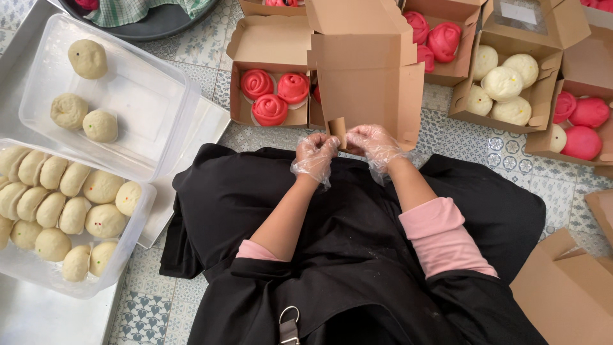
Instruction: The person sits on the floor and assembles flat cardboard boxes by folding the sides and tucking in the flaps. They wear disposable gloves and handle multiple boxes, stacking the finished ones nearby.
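Both my hands wear thin clear plastic gloves and meet over my black apron. My left hand [315, 156] and my right hand [373, 143] pinch a small flap at the lower edge of a brown cardboard box [365, 70] that I hold up, its lid raised. Just behind it an open cardboard box [267, 45] holds three red rose-shaped buns [271, 110].
Two clear plastic tubs [150, 102] of pale round buns sit on a metal tray at the left. Open boxes with white buns [503, 83] and red buns [582, 142] stand at the right on the patterned tiled floor. Flat cardboard [565, 294] lies at the lower right.
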